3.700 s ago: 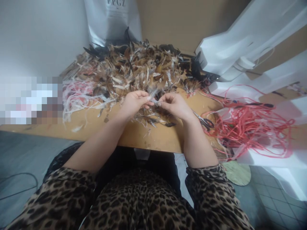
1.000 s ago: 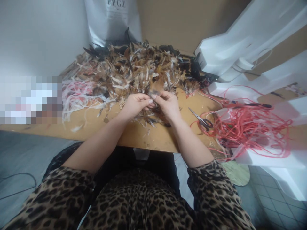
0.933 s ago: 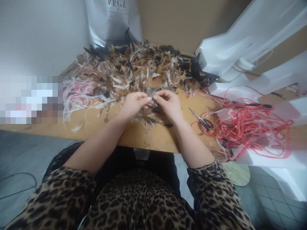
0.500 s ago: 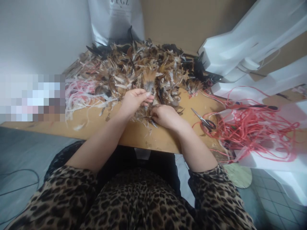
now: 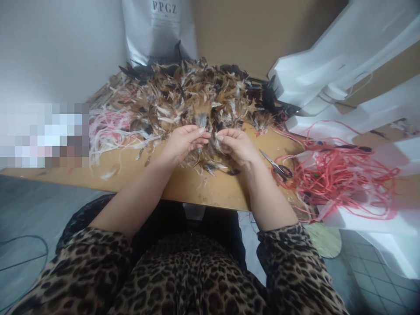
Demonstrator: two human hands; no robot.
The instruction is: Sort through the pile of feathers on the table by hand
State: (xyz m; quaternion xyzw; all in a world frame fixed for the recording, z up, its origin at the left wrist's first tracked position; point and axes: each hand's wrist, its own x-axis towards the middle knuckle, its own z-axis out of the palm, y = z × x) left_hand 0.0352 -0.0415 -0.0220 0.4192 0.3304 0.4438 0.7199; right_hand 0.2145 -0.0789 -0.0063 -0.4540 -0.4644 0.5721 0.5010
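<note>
My left hand (image 5: 187,141) pinches the base of a small bunch of brown and grey feathers (image 5: 201,113), whose tips point away from me. Just to its right, my right hand (image 5: 236,145) has thumb and forefinger pressed together on a small pale feather (image 5: 216,136), partly hidden by the fingertips. Both hands are above the near edge of a large heap of brown, white and black feathers (image 5: 164,94). A few loose feathers (image 5: 210,167) lie on the table below the hands.
Scissors (image 5: 278,167) lie on the wooden table (image 5: 183,188) to the right, beside tangled red ribbon (image 5: 344,179). Pale and pink strips (image 5: 108,131) are heaped on the left. Behind the feathers stands a silvery bag (image 5: 157,35); white foam pieces (image 5: 305,74) are at the right.
My right hand has risen from the loose feathers on the table to beside my left fingertips, now pinching a feather. My left hand keeps its bunch in nearly the same place.
</note>
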